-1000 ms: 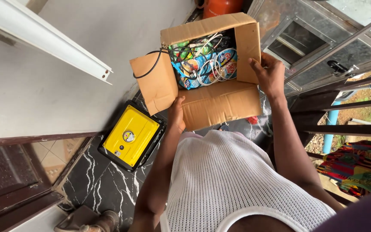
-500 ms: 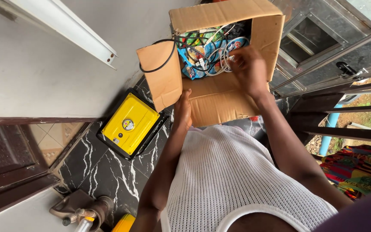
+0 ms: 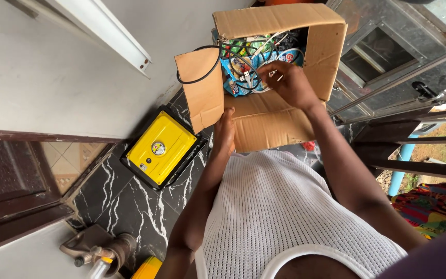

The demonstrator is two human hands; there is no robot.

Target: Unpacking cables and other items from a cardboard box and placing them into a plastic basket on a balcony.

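Observation:
An open brown cardboard box (image 3: 272,121) is held up in front of my chest, its flaps spread. Inside lie white and black cables (image 3: 251,62) over colourful packets. My left hand (image 3: 224,130) grips the box's near left corner from below. My right hand (image 3: 286,82) reaches into the box and its fingers close on the white cables. A black cable (image 3: 202,77) loops out over the left flap.
A yellow and black generator (image 3: 162,148) sits on the dark marbled floor (image 3: 130,206) below left. A pale wall lies to the left, with a white rail (image 3: 107,33) fixed on it. Metal window bars (image 3: 409,103) and patterned cloth (image 3: 434,204) are on the right.
My right hand left the box's right flap and went inside onto the cables. The box shifted up and right in view. My left hand kept its hold.

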